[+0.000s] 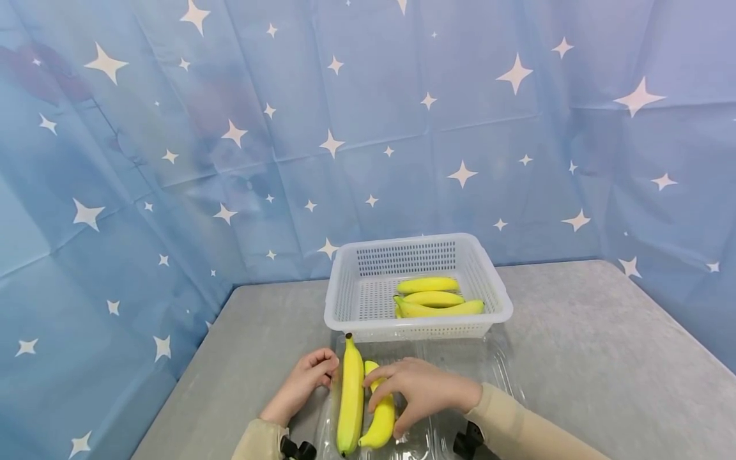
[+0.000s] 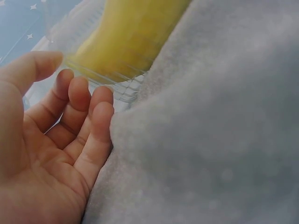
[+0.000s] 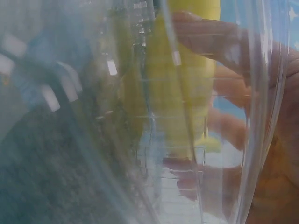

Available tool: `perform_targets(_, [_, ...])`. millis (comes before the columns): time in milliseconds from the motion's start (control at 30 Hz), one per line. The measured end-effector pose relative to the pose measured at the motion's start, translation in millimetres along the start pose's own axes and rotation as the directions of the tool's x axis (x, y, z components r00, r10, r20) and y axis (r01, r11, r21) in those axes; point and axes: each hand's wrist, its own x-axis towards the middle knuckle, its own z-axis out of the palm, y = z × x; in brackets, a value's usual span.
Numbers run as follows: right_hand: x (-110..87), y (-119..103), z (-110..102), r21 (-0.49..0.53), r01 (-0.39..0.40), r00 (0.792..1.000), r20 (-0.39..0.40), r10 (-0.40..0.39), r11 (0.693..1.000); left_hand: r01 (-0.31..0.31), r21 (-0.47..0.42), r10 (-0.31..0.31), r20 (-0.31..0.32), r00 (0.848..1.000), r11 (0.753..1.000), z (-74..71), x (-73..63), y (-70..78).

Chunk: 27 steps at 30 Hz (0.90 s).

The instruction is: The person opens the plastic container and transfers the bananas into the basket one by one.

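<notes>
OK, head view: the short curved yellow banana lies on the clear plastic tray, right under the palm-down right hand, which is nearer, long axis running roughly away from the person, fingers straddling it. Left wrist: left hand palm up, fingers loosely curled, thumb apart, at the tray's edge, contact unclear. Right wrist: fingers spread around the banana behind glossy plastic, can't tell if clamped.
</notes>
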Motion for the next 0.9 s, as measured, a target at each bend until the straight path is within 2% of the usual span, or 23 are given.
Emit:
perform_targets(300, [1.6, 0.1, -2.7, 0.002, 0.026, 0.999, -0.035, -0.026, 1.0, -0.008, 0.001, 0.008, 0.008, 1.0, 1.0, -1.7, 2.5, 2.4])
perform_targets(900, [-2.3, -5.4, -5.1, 0.142, -0.009, 1.0, -0.018, 0.011, 0.99, 0.02, 0.004, -0.02, -0.01, 1.0, 1.0, 0.2, -0.9, 0.9])
